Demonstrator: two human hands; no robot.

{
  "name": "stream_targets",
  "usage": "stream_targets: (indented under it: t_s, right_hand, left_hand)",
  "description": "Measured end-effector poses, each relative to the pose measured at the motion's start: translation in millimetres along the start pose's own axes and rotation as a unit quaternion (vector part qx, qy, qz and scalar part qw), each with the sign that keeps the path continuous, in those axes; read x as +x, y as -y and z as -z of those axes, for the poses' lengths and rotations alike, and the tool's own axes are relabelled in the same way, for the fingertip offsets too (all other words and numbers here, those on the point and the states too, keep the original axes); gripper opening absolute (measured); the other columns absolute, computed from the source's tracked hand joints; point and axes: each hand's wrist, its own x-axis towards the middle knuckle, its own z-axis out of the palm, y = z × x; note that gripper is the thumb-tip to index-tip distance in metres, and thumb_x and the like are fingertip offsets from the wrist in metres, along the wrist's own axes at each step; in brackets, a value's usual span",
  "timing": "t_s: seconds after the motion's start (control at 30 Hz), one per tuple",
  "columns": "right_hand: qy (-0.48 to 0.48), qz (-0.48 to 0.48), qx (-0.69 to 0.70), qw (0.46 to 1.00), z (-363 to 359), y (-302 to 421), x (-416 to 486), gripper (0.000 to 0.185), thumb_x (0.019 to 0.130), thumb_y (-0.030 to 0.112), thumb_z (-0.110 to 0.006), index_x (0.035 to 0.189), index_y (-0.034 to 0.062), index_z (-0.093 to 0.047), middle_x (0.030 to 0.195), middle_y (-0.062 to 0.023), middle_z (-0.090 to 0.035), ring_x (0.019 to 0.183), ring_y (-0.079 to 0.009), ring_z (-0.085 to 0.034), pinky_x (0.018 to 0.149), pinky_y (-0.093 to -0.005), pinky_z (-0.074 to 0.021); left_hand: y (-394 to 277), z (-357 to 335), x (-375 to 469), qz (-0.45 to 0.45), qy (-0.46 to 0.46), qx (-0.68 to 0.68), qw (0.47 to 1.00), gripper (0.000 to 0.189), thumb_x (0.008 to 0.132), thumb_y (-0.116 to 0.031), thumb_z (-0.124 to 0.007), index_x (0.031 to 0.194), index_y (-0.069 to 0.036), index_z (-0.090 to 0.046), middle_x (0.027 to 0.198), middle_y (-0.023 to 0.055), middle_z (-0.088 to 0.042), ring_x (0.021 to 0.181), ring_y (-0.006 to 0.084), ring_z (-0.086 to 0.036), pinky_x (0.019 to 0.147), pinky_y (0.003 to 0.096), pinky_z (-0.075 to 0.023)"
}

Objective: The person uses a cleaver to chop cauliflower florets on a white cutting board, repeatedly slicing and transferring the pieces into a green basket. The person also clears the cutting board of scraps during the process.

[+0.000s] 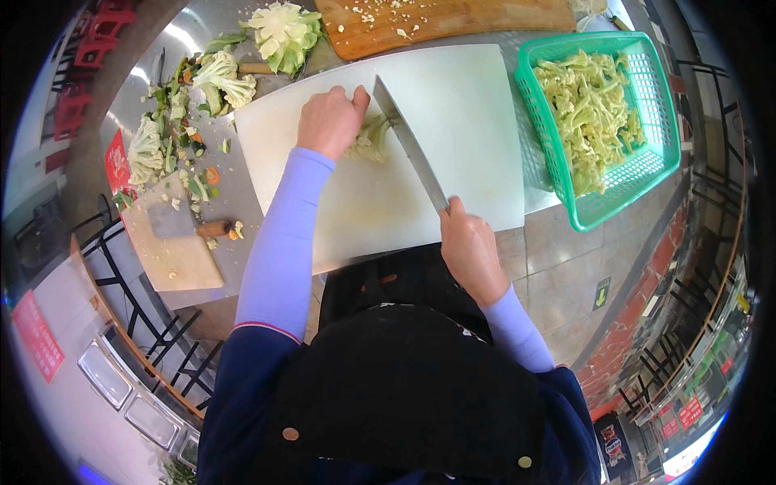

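Note:
A thick white cutting board [473, 133] lies before me. On it rests a piece of cauliflower [371, 142], pale and partly hidden by my left hand [330, 121]. That hand is curled against the piece's left side, its fingertips out of sight. My right hand [471, 245] grips a large kitchen knife [412, 142] at the board's near edge; the handle is covered by the fingers. Seen nearly along its spine, the blade slants away to the upper left and meets the cauliflower's right side. To the right, a green plastic basket [579, 209] holds many cut cauliflower pieces [585, 115].
Behind the board lies a wooden chopping board [448, 21] with crumbs. A cauliflower head [284, 33], big florets [224, 79] and vegetable scraps cover the metal table's left side. A cleaver [176, 219] with a wooden handle rests on a smaller board [182, 260] there.

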Motion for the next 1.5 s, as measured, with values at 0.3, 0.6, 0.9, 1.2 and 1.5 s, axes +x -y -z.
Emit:
stream_targets:
  t_s: [0.3, 0.6, 0.9, 1.2, 1.5]
  right_hand:
    - [-0.118, -0.041, 0.079, 0.989, 11.5, -33.8, 9.7, 0.018, 0.093, 0.011, -0.051, 0.085, -0.0033, -0.047, 0.064, -0.0261, -0.057, 0.064, -0.0468, -0.058, 0.054, -0.0519, -0.0441]
    - [-0.086, -0.077, 0.08, 0.99, 30.5, -53.6, -38.6, 0.016, 0.091, 0.011, -0.059, 0.082, -0.0004, -0.053, 0.059, -0.0213, -0.054, 0.057, -0.0403, -0.057, 0.048, -0.0456, -0.0395]
    - [-0.036, 0.02, -0.045, 0.998, 44.7, -46.7, -35.3, 0.011, 0.091, 0.014, -0.06, 0.087, 0.0044, -0.056, 0.07, -0.0159, -0.062, 0.059, -0.0377, -0.059, 0.05, -0.0438, -0.0446]
    - [0.0, 0.049, -0.156, 0.987, 36.6, -33.6, -24.3, 0.019, 0.093, 0.015, -0.056, 0.081, 0.0046, -0.045, 0.062, -0.0145, -0.058, 0.057, -0.0364, -0.06, 0.05, -0.0442, -0.0462]
    - [0.071, -0.249, 0.337, 0.905, 39.8, -44.1, -13.4, 0.017, 0.096, 0.013, -0.049, 0.091, -0.0029, -0.05, 0.052, -0.0088, -0.048, 0.041, -0.0177, -0.051, 0.039, -0.0324, -0.0395]
  left_hand:
    - [-20.9, 40.6, -6.9, 0.108, 0.133, -0.123, 0.978, 0.066, 0.086, -0.057, -0.058, 0.12, -0.001, -0.057, 0.094, 0.0211, -0.068, 0.091, 0.0362, -0.064, 0.086, 0.0406, -0.0484]
    - [-20.5, 5.2, -58.3, -0.003, -0.042, -0.173, 0.984, 0.062, 0.074, -0.011, -0.076, 0.128, -0.003, -0.047, 0.119, 0.0174, -0.058, 0.109, 0.0373, -0.054, 0.092, 0.0427, -0.0466]
    - [-14.7, -3.6, -47.9, -0.147, -0.088, -0.197, 0.965, 0.057, 0.073, 0.01, -0.061, 0.127, -0.005, -0.052, 0.127, 0.0144, -0.057, 0.117, 0.0327, -0.054, 0.096, 0.0398, -0.0479]
    - [-11.4, -13.8, -49.2, -0.14, -0.101, -0.195, 0.966, 0.063, 0.075, 0.009, -0.062, 0.134, -0.008, -0.05, 0.134, 0.0127, -0.055, 0.12, 0.0317, -0.054, 0.099, 0.0381, -0.047]
    - [-5.2, -6.4, -48.7, -0.054, 0.01, -0.305, 0.951, 0.058, 0.077, 0.005, -0.057, 0.133, -0.007, -0.047, 0.131, 0.0152, -0.054, 0.12, 0.034, -0.052, 0.098, 0.0395, -0.0463]
